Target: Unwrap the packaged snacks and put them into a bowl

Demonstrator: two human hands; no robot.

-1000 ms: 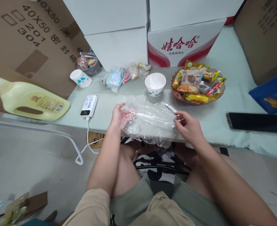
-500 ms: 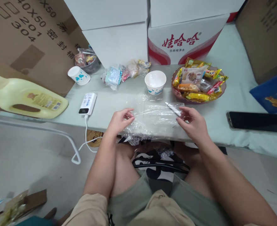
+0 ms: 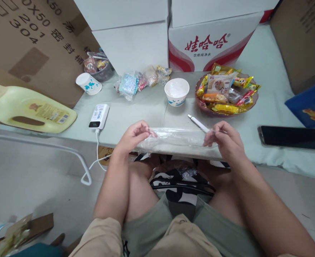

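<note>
A clear plastic bag (image 3: 177,140) lies folded into a narrow strip along the near edge of the table (image 3: 146,110). My left hand (image 3: 133,136) pinches its left end, fingers closed. At the other end, my right hand (image 3: 223,139) grips the bag with curled fingers. A thin white pen-like stick (image 3: 198,123) rests on the table just behind my right hand. Behind the bag stands a white paper bowl (image 3: 176,91) with blue marks.
A dish of wrapped snacks (image 3: 227,94) sits at the right, a black phone (image 3: 291,137) further right. A white power bank (image 3: 99,116) with cable, a yellow jug (image 3: 29,110), a paper cup (image 3: 88,84) and small candy bags (image 3: 140,80) lie left. Cartons stand behind.
The bag lay spread out and crumpled a second ago. Both hands have folded it toward me into a narrow strip and now pinch its two ends.
</note>
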